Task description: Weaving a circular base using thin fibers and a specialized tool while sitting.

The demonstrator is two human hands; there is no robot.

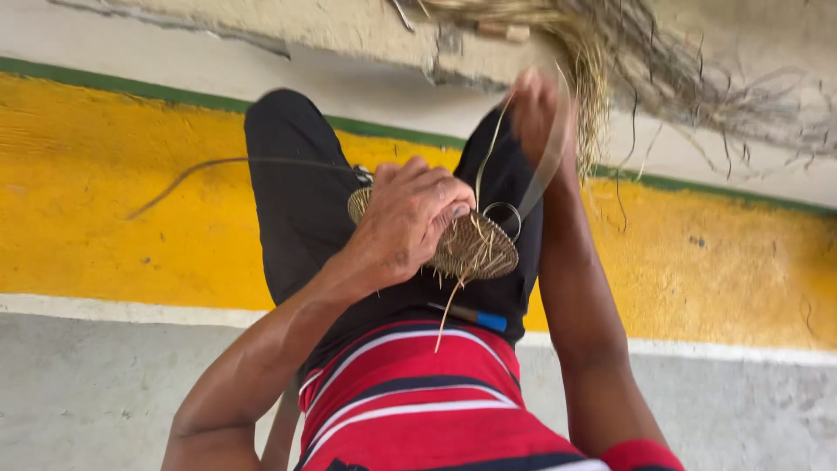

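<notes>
The left hand (410, 222) was closed over the near-left part of a small round woven disc (466, 246), fingers curled across its top, gripping it. The disc rested on the person's lap, against black trousers (296, 201), at the centre of the scene. Loose straw ends stuck out from its lower edge, and one pale strand hung down toward the red striped shirt (410, 401).

The right hand (536, 109) was raised farther off, above and right of the disc, and motion-blurred. It appeared pinched on a thin pale strip (545, 170) that ran down to a small loop at the far right edge of the disc; the exact finger position could not be told.

A bundle of dry straw fibres (602, 61) lay on the floor just beyond the right hand. A slim tool with a blue end (475, 316) lay on the lap just near the disc. A long dark strand (200, 170) trailed to the left over the yellow painted floor (105, 192).
</notes>
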